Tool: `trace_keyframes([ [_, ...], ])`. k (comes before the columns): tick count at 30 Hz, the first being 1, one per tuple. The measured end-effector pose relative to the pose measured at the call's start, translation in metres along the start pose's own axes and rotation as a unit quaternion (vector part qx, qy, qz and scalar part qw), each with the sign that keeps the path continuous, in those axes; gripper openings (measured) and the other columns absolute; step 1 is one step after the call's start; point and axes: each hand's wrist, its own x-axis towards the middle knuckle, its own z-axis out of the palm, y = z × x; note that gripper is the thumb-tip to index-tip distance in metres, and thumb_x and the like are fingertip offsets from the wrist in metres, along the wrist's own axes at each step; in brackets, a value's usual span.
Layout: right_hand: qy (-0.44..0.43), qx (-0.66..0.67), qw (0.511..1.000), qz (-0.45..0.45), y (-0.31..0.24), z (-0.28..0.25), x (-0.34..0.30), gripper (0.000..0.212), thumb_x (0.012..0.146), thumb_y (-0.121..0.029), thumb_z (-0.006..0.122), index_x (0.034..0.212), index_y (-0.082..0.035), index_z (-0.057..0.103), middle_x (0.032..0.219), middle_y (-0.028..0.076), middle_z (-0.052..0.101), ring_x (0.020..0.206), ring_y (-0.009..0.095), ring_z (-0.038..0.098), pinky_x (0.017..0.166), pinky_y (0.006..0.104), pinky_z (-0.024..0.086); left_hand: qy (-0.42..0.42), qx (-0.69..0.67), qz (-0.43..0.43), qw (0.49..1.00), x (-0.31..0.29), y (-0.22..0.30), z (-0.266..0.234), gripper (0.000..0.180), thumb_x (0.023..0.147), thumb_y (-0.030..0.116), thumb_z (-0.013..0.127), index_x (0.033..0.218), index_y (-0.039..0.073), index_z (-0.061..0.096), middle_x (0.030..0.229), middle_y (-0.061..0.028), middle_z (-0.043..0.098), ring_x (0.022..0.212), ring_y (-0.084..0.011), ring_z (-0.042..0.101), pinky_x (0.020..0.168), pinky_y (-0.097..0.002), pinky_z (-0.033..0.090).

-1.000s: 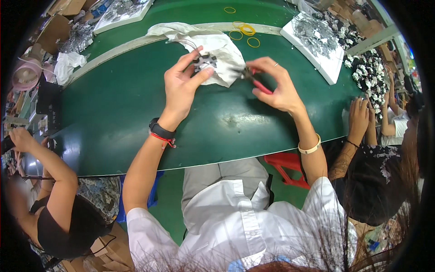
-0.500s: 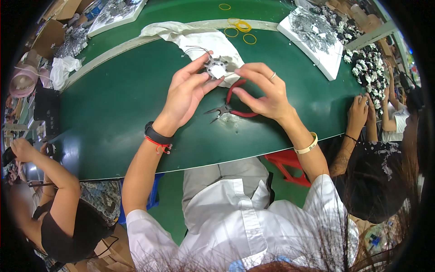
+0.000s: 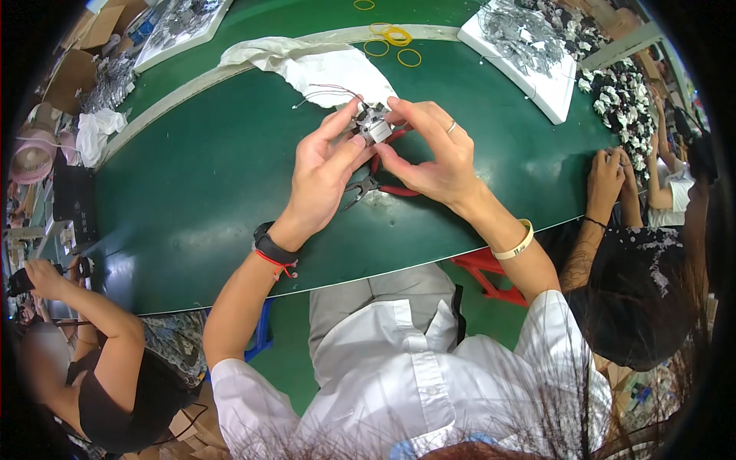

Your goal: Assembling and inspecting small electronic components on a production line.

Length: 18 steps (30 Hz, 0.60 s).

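Above the table, between my two hands, is a small silver-grey part (image 3: 375,126) with prongs around it and a pale block-like face. Thin dark and reddish wires trail from it to the left. My left hand (image 3: 322,169) is closed on it, thumb and fingers pinching its left side. From the right, the thumb and forefinger of my right hand (image 3: 437,153) close around its other side. Pliers (image 3: 371,185) with red handles lie on the table just below the part, their handles partly hidden by my right hand. Behind the part, a white cloth (image 3: 314,65) lies crumpled.
Yellow rubber bands (image 3: 397,35) lie beyond the cloth. A white foam tray (image 3: 529,84) at the far right holds wired metal parts; black-and-white pieces (image 3: 625,111) are heaped beside it. Another tray (image 3: 184,38) stands far left. People work on both sides; a red stool (image 3: 491,274) is below the table edge.
My right hand has moved left, its thumb and forefinger coming onto the silver part. My left hand has shifted slightly right and down, and the part has turned. The view has shifted a little.
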Motion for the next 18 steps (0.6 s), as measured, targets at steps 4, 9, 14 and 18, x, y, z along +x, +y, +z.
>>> trace_keyframes([
  [4, 0.012, 0.000, 1.000, 0.029, -0.0041, 0.0027, -0.0006, 0.057, 0.070, 0.006, 0.077, 0.126, -0.001, 0.065, 0.097, 0.010, 0.068, 0.084, 0.022, 0.068, 0.068, 0.0299, 0.060, 0.012, 0.006, 0.013, 1.000, -0.0001, -0.0049, -0.0008, 0.052, 0.100, -0.004, 0.047, 0.151, -0.009, 0.035, 0.144, -0.0087, 0.041, 0.133, -0.0247, 0.052, 0.112, -0.0412, 0.046],
  [9, 0.012, 0.005, 0.999, 0.042, -0.0049, 0.0034, -0.0010, 0.056, 0.071, 0.006, 0.077, 0.125, -0.001, 0.065, 0.097, 0.010, 0.068, 0.083, 0.020, 0.069, 0.067, 0.0284, 0.061, 0.018, 0.007, 0.024, 1.000, -0.0001, -0.0080, -0.0005, 0.052, 0.100, -0.005, 0.048, 0.150, -0.009, 0.036, 0.145, -0.0089, 0.041, 0.131, -0.0244, 0.052, 0.110, -0.0401, 0.047],
  [14, 0.025, 0.007, 0.999, 0.032, -0.0051, 0.0051, -0.0008, 0.054, 0.071, 0.006, 0.078, 0.124, -0.001, 0.066, 0.101, 0.011, 0.069, 0.082, 0.019, 0.069, 0.066, 0.0277, 0.061, 0.025, 0.019, 0.047, 0.998, -0.0006, -0.0108, -0.0038, 0.052, 0.099, -0.006, 0.050, 0.149, -0.010, 0.038, 0.146, -0.0099, 0.041, 0.130, -0.0240, 0.053, 0.109, -0.0378, 0.048],
  [18, 0.031, 0.012, 0.999, 0.011, -0.0013, 0.0072, -0.0028, 0.052, 0.072, 0.004, 0.081, 0.122, -0.002, 0.067, 0.107, 0.013, 0.069, 0.082, 0.020, 0.070, 0.067, 0.0279, 0.061, 0.021, 0.056, 0.057, 0.997, 0.0002, -0.0100, -0.0045, 0.053, 0.096, -0.008, 0.053, 0.147, -0.012, 0.040, 0.144, -0.0112, 0.043, 0.128, -0.0228, 0.054, 0.104, -0.0336, 0.049],
])
